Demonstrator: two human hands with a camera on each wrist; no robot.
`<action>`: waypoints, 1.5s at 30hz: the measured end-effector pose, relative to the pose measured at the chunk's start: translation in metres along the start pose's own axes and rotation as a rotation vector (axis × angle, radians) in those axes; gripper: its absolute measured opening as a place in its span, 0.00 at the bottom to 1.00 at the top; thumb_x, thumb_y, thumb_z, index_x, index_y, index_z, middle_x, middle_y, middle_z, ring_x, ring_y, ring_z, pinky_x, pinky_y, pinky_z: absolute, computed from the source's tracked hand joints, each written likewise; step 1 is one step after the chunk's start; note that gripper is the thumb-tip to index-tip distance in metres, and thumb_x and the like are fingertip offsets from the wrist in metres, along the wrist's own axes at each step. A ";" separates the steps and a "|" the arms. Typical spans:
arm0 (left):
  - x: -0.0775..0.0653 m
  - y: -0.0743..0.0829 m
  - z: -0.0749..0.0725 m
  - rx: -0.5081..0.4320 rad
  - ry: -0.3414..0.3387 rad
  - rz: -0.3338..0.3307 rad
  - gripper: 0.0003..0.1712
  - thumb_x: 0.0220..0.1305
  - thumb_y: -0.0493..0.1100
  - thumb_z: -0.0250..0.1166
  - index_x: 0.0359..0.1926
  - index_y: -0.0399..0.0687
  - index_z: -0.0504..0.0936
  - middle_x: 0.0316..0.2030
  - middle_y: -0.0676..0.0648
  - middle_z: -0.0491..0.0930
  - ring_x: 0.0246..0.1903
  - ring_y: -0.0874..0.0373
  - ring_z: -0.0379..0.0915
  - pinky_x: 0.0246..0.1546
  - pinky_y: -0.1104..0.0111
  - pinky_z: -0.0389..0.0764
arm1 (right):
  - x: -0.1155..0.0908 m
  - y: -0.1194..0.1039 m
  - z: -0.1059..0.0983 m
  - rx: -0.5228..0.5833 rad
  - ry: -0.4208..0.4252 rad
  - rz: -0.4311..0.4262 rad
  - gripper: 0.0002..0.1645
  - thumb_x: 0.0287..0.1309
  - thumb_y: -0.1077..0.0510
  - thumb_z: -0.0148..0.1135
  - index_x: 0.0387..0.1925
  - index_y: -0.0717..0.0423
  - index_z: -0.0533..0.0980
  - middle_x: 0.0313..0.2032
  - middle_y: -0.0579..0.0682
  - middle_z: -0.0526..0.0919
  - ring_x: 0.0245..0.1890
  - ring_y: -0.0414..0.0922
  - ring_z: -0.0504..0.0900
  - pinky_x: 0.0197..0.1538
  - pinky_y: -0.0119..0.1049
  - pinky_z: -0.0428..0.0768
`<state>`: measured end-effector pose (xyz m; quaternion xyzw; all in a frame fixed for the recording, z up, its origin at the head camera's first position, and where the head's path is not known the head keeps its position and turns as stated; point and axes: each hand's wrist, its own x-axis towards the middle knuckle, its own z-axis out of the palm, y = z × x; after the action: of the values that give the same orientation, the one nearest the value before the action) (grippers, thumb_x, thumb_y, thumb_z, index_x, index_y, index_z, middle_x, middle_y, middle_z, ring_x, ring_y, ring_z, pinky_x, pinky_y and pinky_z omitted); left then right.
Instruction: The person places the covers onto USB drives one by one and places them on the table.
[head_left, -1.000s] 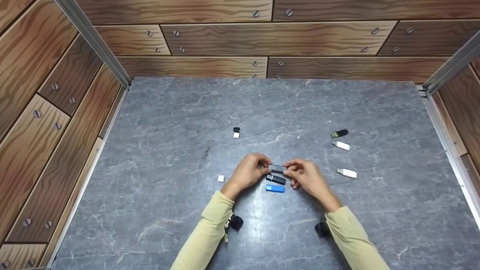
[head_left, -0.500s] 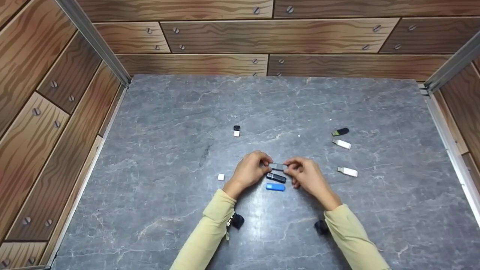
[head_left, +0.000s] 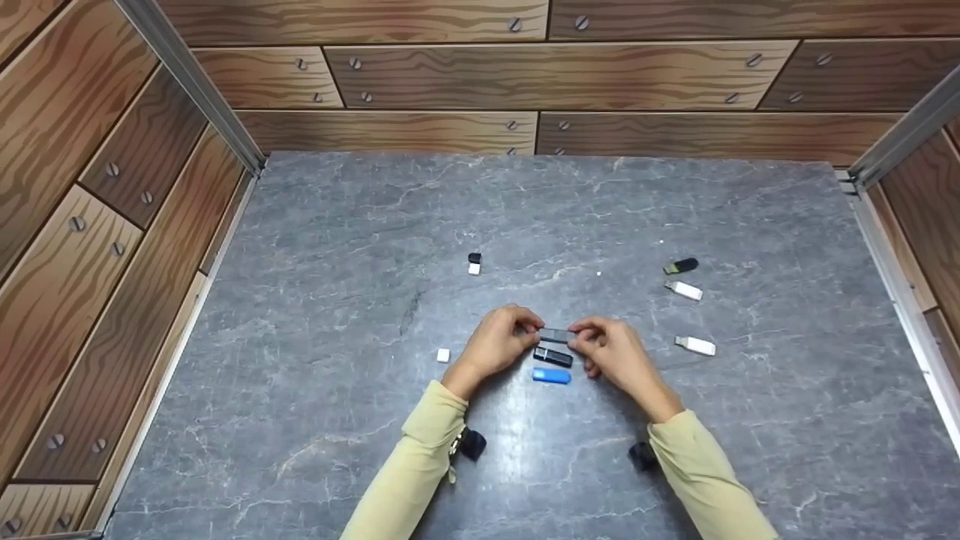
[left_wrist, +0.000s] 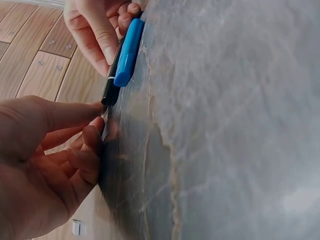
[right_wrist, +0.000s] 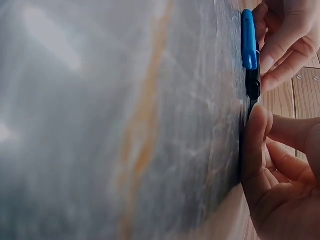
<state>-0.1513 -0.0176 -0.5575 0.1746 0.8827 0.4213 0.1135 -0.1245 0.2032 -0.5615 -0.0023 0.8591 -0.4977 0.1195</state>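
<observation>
Clearly, from the head view, we see the left hand [head_left: 493, 343] and the right hand [head_left: 613, 349] pinching opposite ends of a dark grey stick [head_left: 556, 335], thumbs and fingers nearly closed. Their fingertips cover both its ends, so we can make out only the middle. On the near side, the black stick [head_left: 553, 357] lies just beside it, then the blue stick [head_left: 552, 375]. Only here do we see the white stick [head_left: 696, 346] and the black-and-green stick [head_left: 681, 265] well off to the right. The sleeves [head_left: 412, 469] are cut off below.

In the left wrist view, we look low along the tabletop [left_wrist: 225, 125]; the black stick and blue stick stand in front of the grey one, mostly hiding it. We get the left hand's curled lower fingers, and a small pale block [left_wrist: 76, 227] too soft to identify.

In the right wrist view, we find the right hand's thumb and fingers close together around a dark sliver, its far end blocked.
</observation>
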 end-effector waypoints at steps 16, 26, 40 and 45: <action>-0.017 -0.017 -0.030 -0.176 0.099 -0.071 0.10 0.68 0.36 0.69 0.48 0.39 0.90 0.39 0.41 0.90 0.30 0.66 0.74 0.38 0.73 0.78 | -0.004 0.002 -0.001 0.031 0.002 -0.005 0.16 0.67 0.66 0.68 0.54 0.68 0.81 0.36 0.59 0.87 0.18 0.39 0.79 0.22 0.32 0.83; -0.025 -0.021 -0.042 -0.157 0.210 -0.076 0.08 0.69 0.36 0.67 0.45 0.38 0.90 0.37 0.40 0.90 0.26 0.64 0.71 0.31 0.75 0.73 | -0.008 0.002 -0.005 0.087 0.037 0.016 0.16 0.72 0.63 0.65 0.55 0.68 0.81 0.38 0.63 0.87 0.17 0.39 0.79 0.22 0.33 0.84; -0.039 -0.040 -0.075 -0.182 0.155 -0.154 0.04 0.65 0.34 0.71 0.40 0.38 0.89 0.34 0.41 0.88 0.22 0.66 0.71 0.26 0.76 0.73 | -0.016 0.006 -0.038 0.020 0.103 -0.006 0.16 0.73 0.60 0.64 0.54 0.67 0.82 0.38 0.63 0.89 0.19 0.37 0.79 0.25 0.32 0.83; -0.047 -0.050 -0.091 -0.209 0.051 -0.162 0.07 0.64 0.33 0.72 0.43 0.35 0.89 0.37 0.38 0.88 0.29 0.63 0.73 0.31 0.74 0.75 | -0.019 0.008 -0.046 0.042 0.122 -0.005 0.16 0.74 0.59 0.64 0.54 0.67 0.83 0.37 0.62 0.89 0.19 0.36 0.79 0.25 0.31 0.83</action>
<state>-0.1504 -0.1302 -0.5377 0.0792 0.8479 0.5046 0.1419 -0.1150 0.2489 -0.5423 0.0285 0.8542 -0.5150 0.0657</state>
